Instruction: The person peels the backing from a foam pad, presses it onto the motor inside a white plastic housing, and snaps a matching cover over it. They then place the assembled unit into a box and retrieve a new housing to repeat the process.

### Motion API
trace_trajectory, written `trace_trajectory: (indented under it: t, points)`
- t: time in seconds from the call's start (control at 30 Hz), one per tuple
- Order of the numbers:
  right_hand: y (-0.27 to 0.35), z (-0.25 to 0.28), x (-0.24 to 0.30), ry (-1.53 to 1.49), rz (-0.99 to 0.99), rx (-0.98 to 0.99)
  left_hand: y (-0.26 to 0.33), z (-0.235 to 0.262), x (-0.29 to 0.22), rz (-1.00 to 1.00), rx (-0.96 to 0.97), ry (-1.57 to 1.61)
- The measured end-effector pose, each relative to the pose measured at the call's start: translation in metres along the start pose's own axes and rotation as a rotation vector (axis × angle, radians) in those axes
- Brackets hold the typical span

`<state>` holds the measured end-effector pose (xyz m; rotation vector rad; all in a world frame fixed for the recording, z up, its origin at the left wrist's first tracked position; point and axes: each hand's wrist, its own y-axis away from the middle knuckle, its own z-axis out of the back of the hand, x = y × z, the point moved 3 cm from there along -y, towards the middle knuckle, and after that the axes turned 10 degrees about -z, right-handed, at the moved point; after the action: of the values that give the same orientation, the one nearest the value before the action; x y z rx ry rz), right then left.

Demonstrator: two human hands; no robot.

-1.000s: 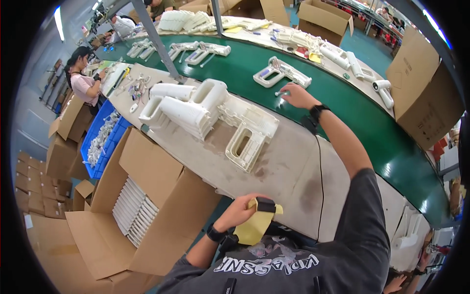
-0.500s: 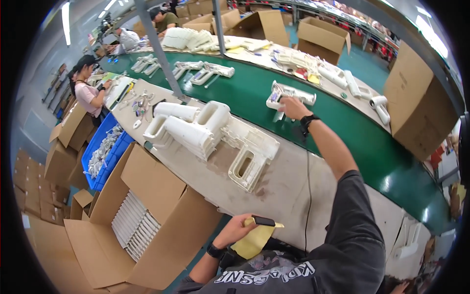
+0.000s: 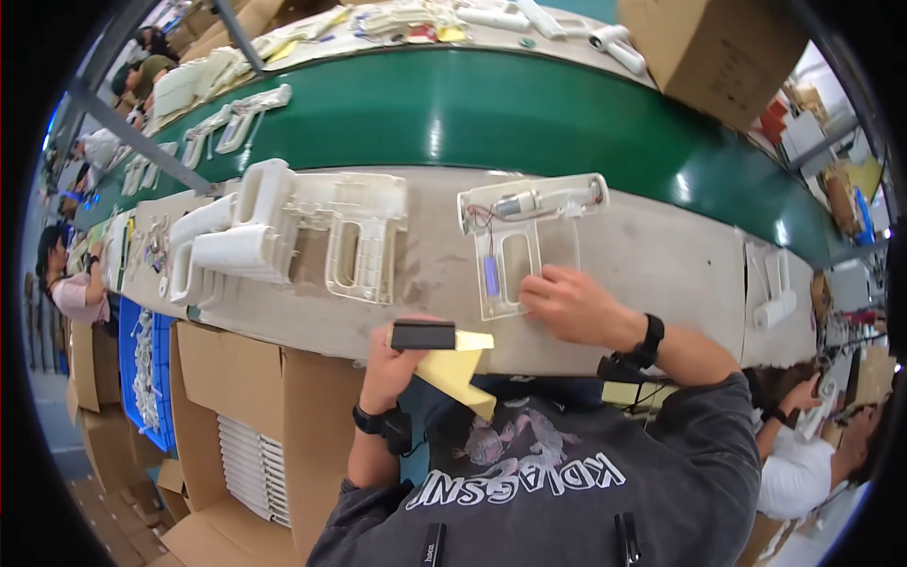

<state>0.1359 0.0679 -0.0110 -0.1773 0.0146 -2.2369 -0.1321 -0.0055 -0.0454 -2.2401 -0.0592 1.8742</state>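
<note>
Directly in front of me on the bench lies an opened white gun-shaped plastic housing [image 3: 493, 309]. Inside it are a metal motor [image 3: 516, 204], red wires and a purple cylindrical cell [image 3: 490, 276] in the handle. My right hand [image 3: 576, 307] has its fingers closed at the handle's lower right edge; the fingertips are partly hidden. Nearer my body, my left hand [image 3: 381, 367] grips a flat black block [image 3: 422, 335] together with a yellow sheet [image 3: 453, 376] that hangs below it. To the left, an open white housing half [image 3: 389, 236] rests against a stack of white housings [image 3: 260, 241].
Beyond the bench runs a green conveyor belt [image 3: 378, 113] with more white housings [image 3: 248, 118] on it. Lower left stand an open cardboard box [image 3: 227, 364] of white parts and a blue bin [image 3: 165, 378]. A co-worker [image 3: 803, 463] sits at the right.
My right hand has brought the housing from the green belt onto the bench before me. The left hand still holds the black block and yellow sheet. The view has turned right and downward.
</note>
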Motion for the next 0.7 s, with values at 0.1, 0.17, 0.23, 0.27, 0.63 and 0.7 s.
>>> trace_trajectory:
  t: [0.1,0.17,0.23,0.27,0.63,0.7]
  points:
    - [0.032,-0.030,0.018,-0.170,-0.050,-0.035,0.002,-0.002,0.010,0.026,-0.032,0.067]
    - [0.042,-0.042,0.024,-0.244,-0.134,0.000,-0.001,-0.008,0.010,0.050,-0.105,0.042]
    - [0.048,-0.056,0.027,-0.301,-0.188,0.008,-0.007,-0.016,0.010,0.062,-0.075,0.041]
    - [0.051,-0.064,0.026,-0.363,-0.221,-0.064,-0.010,-0.023,0.006,0.081,-0.038,0.008]
    - [0.031,0.026,0.023,-0.975,-0.369,-0.191,-0.023,-0.065,-0.001,-0.103,0.242,-0.212]
    - [0.022,0.031,0.031,-0.755,-0.222,-0.313,-0.023,-0.068,0.000,-0.099,0.231,-0.223]
